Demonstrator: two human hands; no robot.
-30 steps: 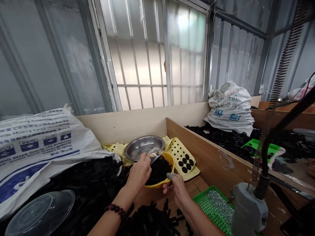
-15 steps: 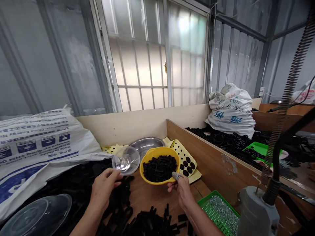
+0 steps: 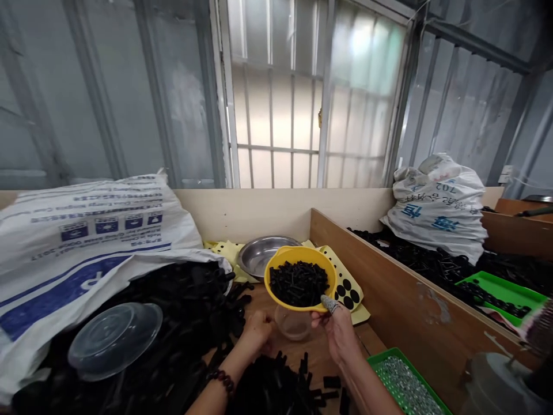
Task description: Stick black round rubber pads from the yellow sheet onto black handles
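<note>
My right hand (image 3: 339,327), with a grey finger cot on the thumb, grips the near rim of a yellow bowl (image 3: 276,268) full of small black parts (image 3: 299,282) and holds it tilted above the bench. Under the bowl stands a small clear plastic cup (image 3: 294,324) on the wooden bench top. My left hand (image 3: 258,332) is closed on the left side of that cup. Loose black parts (image 3: 276,386) lie on the bench just in front of both hands.
A steel dish (image 3: 261,255) and yellow perforated sheets (image 3: 345,282) lie behind the bowl. A white printed sack (image 3: 82,242) spills black parts at left, with a clear lid (image 3: 114,340) on them. A wooden divider (image 3: 389,288) runs right; a green tray of screws (image 3: 401,386) sits near it.
My left hand has brought the clear cup down from beside the bowl and set it on the bench beneath the yellow bowl. My right hand has lifted the bowl slightly. The view has swung left.
</note>
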